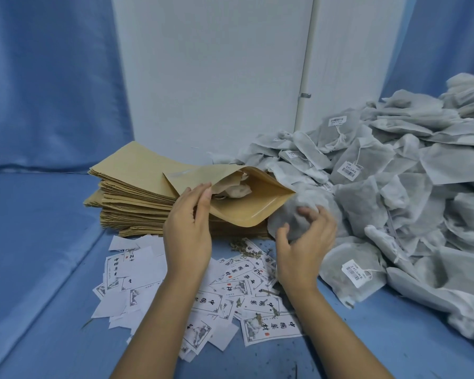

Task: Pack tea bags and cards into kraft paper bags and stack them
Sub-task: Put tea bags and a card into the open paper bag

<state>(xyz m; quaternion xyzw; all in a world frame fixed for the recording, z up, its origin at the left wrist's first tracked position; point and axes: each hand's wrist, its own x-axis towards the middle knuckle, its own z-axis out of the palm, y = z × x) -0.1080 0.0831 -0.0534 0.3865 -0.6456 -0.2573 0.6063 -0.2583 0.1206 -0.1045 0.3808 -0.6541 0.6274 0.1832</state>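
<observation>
A soft tea bag waits at the mouth of an open paper bag.

The left hand (188, 228) pinches the top lip of the flat brown kraft paper bag (246, 212) and lifts it, so the mouth gapes wide toward three o'clock. The right hand (304, 247) curls its fingers round a puffy grey mesh tea bag (298, 209), which touches the mouth's edge, ready, I think, to be pushed in. Something pale already sits inside. The open bag rests on the tall stack of empty brown paper bags (132, 192) at ten o'clock from the hands, handy for the next one. Small white printed cards (230, 291) lie scattered at six o'clock, within easy reach. The big heap of grey tea bags (394, 173) sits at three o'clock, just beside the right hand.
</observation>
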